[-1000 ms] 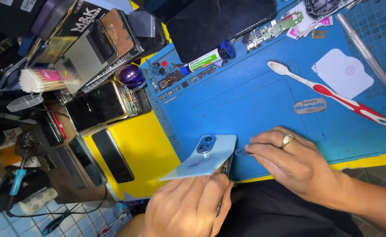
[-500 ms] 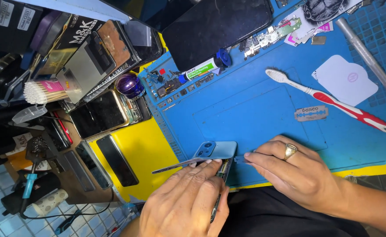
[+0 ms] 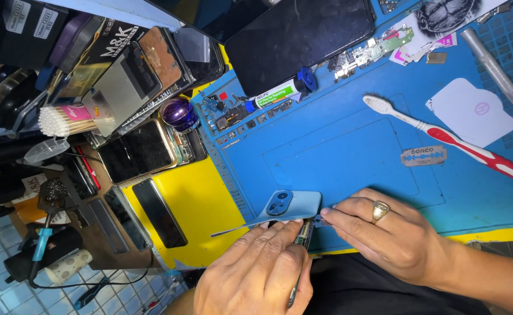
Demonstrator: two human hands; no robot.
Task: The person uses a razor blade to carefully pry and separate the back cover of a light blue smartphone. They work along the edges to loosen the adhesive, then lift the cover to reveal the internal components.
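My left hand (image 3: 256, 274) and right hand (image 3: 393, 236) pinch blue phone back cover (image 3: 288, 206), lower centre of frame, over blue mat (image 3: 338, 151).

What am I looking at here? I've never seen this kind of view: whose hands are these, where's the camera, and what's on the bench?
The one picture comes from a camera on the person's head, looking down at their own bare hands. The left hand and the ringed right hand hold a phone with a blue back cover at the near edge of a blue work mat. The cover looks partly lifted. On the mat lie a red and white toothbrush, a razor blade, a black screen panel and small loose parts.
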